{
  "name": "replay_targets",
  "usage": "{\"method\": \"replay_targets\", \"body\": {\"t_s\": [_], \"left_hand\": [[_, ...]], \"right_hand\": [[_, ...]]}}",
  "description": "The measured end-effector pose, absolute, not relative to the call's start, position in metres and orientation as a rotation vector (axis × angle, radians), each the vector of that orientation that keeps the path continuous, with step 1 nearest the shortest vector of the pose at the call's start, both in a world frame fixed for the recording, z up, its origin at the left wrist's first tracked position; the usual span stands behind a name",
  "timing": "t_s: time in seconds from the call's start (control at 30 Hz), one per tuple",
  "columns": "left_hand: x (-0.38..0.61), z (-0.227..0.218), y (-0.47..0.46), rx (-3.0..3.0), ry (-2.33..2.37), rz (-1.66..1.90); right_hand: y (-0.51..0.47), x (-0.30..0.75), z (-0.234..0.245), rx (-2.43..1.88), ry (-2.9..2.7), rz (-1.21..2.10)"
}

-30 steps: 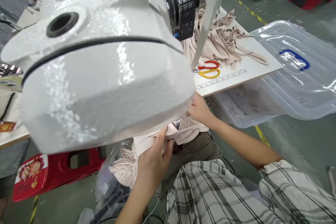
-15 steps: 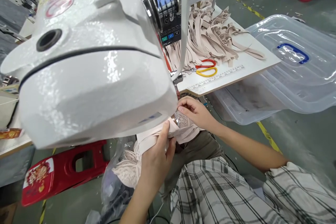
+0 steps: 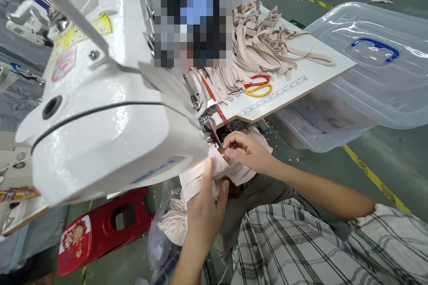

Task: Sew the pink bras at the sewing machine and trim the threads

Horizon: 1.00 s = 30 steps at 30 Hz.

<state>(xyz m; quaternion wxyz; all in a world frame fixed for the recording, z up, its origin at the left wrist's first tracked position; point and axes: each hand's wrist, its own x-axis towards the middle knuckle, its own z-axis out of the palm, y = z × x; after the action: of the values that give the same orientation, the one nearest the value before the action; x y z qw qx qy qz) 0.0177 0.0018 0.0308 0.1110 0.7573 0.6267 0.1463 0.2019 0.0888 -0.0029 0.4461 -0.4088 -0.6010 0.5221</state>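
Observation:
A white sewing machine (image 3: pixel 123 142) fills the left of the view, its head over pale pink fabric (image 3: pixel 192 180) that lies at the needle area. My left hand (image 3: pixel 205 209) rests on this fabric, index finger stretched toward the presser foot (image 3: pixel 212 144) and thumb spread away from it. Just right of the foot is my right hand (image 3: pixel 250 153), its fingers curled and thumb and forefinger brought together; what they pinch, if anything, I cannot make out. More of the pale fabric, with a lacy surface (image 3: pixel 245 171), hangs beneath my right hand.
Scissors (image 3: pixel 257 87) with red and yellow handles and a clear ruler (image 3: pixel 274 95) lie on the white table (image 3: pixel 329 73), beside a heap of beige strips (image 3: pixel 261 46). A clear plastic bin (image 3: pixel 361 80) stands right. A red stool (image 3: pixel 103 227) is at lower left.
The view has shifted, showing more of the presser foot. My left thumb and index finger have spread further apart. My right hand stays close to the foot, fingers curled.

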Motion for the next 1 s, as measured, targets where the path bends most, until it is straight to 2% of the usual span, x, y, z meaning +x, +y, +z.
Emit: {"method": "replay_targets", "body": {"t_s": [0.23,0.43,0.6,0.83,0.93,1.0], "left_hand": [[0.03,0.013,-0.013,2.272,1.964,0.507],[0.062,-0.006,-0.051,2.55,1.742,0.672],[0.073,-0.011,-0.061,2.516,1.689,0.742],[0.065,-0.012,-0.059,2.181,1.513,0.735],[0.056,-0.037,-0.071,1.877,1.465,0.81],[0.056,-0.063,-0.077,1.695,1.596,0.937]], "right_hand": [[0.074,0.202,0.005,-1.066,-1.56,1.207],[0.038,0.214,0.002,-1.098,-1.39,1.517],[0.027,0.225,-0.001,-1.076,-1.292,1.548],[0.026,0.228,0.002,-1.056,-1.089,1.707],[0.028,0.227,-0.002,-1.058,-0.907,1.774],[0.027,0.22,-0.007,-1.065,-0.707,1.833]]}}
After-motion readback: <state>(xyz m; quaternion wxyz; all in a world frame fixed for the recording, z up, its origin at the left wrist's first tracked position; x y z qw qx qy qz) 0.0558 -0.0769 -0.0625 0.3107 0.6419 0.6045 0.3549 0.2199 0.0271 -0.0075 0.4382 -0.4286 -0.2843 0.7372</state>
